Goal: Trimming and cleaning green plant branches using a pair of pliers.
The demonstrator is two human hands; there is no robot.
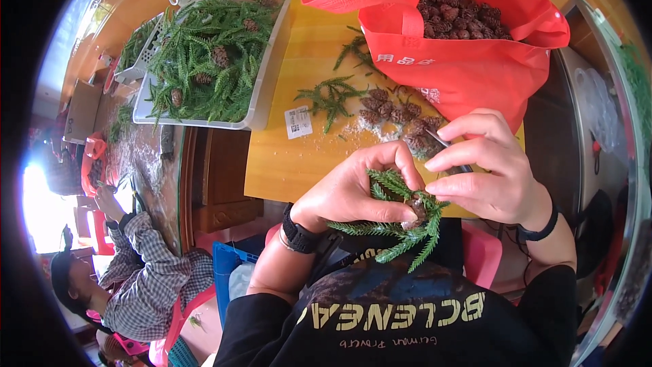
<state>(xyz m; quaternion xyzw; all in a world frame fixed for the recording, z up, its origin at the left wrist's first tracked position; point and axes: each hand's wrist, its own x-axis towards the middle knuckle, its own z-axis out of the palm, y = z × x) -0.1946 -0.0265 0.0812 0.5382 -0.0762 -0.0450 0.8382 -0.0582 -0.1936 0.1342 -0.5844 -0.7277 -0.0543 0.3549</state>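
Note:
My left hand is closed round an artificial pine sprig, its thumb pressed against a pine cone set among the green needles. Beside it, my right hand grips a slim metal tool; its tip shows above the fingers, but most of it is covered, so its kind is unclear. The right fingertips come close to the sprig's upper edge. Just beyond my hands, several loose pine cones lie on the yellow table, with whitish crumbs around them.
At the far right stands a red bag full of pine cones. A white bin heaped with pine sprigs is at the left. Loose green sprigs and a white label lie between. Another person sits lower left.

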